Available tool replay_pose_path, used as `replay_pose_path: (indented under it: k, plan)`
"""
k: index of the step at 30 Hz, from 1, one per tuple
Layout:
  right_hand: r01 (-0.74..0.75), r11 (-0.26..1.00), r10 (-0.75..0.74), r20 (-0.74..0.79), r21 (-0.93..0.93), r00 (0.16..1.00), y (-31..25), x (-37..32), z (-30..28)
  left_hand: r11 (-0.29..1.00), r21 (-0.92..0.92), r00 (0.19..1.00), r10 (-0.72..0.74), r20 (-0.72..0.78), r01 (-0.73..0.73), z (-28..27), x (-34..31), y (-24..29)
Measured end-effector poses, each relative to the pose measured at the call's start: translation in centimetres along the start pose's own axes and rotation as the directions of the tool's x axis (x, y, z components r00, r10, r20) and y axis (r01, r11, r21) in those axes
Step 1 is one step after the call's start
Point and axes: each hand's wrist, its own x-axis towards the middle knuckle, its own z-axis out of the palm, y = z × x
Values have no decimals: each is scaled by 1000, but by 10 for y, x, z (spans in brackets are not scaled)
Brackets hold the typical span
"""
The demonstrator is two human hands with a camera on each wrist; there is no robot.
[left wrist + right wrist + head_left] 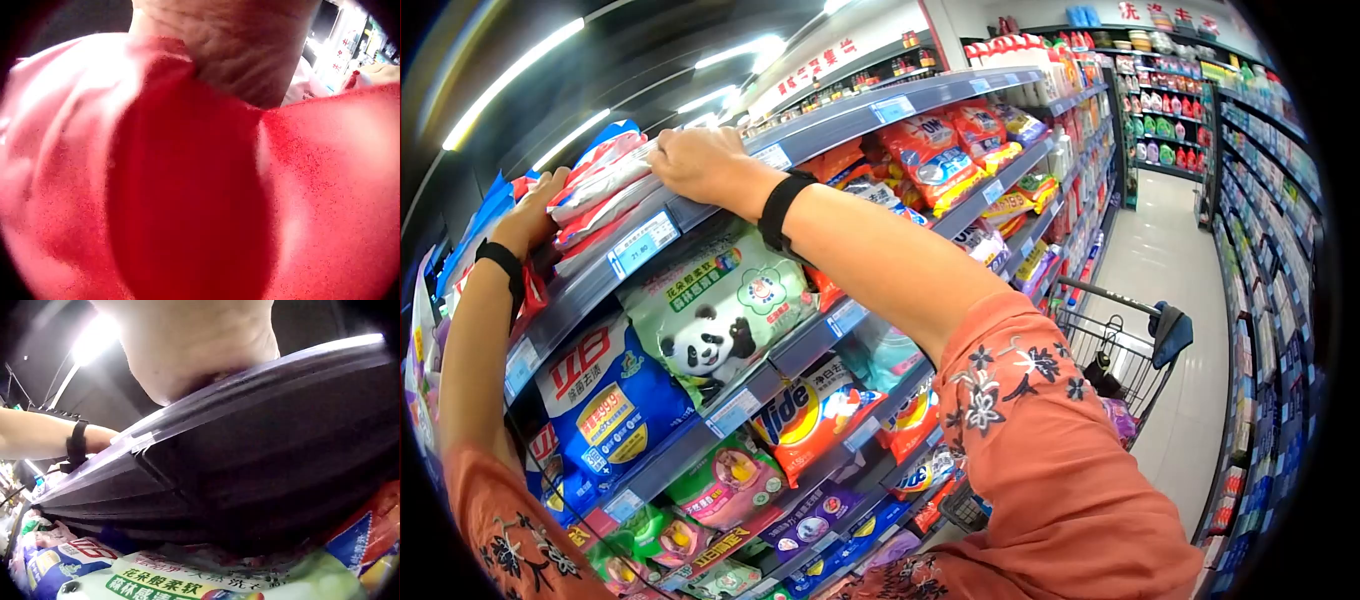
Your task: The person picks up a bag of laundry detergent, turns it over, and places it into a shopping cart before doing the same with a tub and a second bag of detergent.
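Observation:
On the top shelf lies a stack of red, white and blue detergent bags [605, 175], with one hand at each end. My left hand [540, 208] reaches up against the stack's left side, its fingers partly hidden by the bags. Red packaging [194, 187] fills most of the left wrist view, close below the wrist. At the stack's right end my right hand [700, 165] grips a bag with bent fingers, right above the shelf's front edge. In the right wrist view the heel of that hand [194, 356] sits over the shelf rim [250, 381], fingers hidden.
Lower shelves hold a green panda bag [720, 310], a blue detergent bag [605, 400] and orange Tide bags [815, 410]. Price tags [645, 243] line the shelf edges. A shopping cart [1110, 350] stands in the aisle [1165, 230], with another stocked shelf [1270, 300] opposite.

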Motion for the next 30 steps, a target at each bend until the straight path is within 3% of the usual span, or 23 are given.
replay_pose_path:
  k: [2,4,7,11,14,15,16,17,18,20,22,24,25,27,29,30]
  plan:
    - [5,1000,-5,7,28,1000,1,2,1,991,-133,985,-23,-171,0,50,49,-70]
    - [2,1000,-2,10,25,1000,3,4,3,988,-154,983,2,-182,-31,47,46,-67]
    - [-4,1000,3,49,28,999,5,7,4,998,-59,999,18,50,-15,26,44,-52]
    - [-16,1000,16,131,-4,991,6,8,1,988,-75,990,127,-66,-132,28,51,-55]
    - [69,995,-67,29,-70,997,12,6,10,971,-9,958,233,-169,-238,42,50,-65]
    - [211,956,-217,-5,-203,976,22,13,25,911,-402,993,58,-104,-96,50,57,-72]
    - [334,909,-356,-47,-248,933,25,9,23,819,-574,997,-46,-59,4,54,56,-76]
    - [256,945,-265,-20,-205,964,21,9,21,800,-597,996,-89,-27,55,53,54,-74]
    - [256,936,-266,-8,-243,964,21,10,20,815,-574,996,-92,-6,72,49,53,-73]
    - [96,989,-95,14,-111,995,11,4,11,826,-553,994,-101,39,105,38,50,-68]
    - [86,989,-85,14,-122,996,2,-4,0,772,-606,979,-197,60,192,21,27,-31]
    - [74,990,-75,-5,-124,997,1,-4,3,767,-619,978,-209,10,171,14,20,-22]
    - [72,990,-74,-10,-117,997,1,-4,2,817,-572,990,-127,-54,74,21,46,-46]
    - [44,993,-45,-5,-106,999,2,-3,3,962,-216,975,125,-184,-165,24,72,-75]
    - [4,995,-3,6,-100,1000,4,3,6,950,144,936,300,-185,-276,5,69,-60]
    - [10,997,-8,25,-81,1000,6,5,8,963,114,947,260,-186,-242,-1,63,-56]
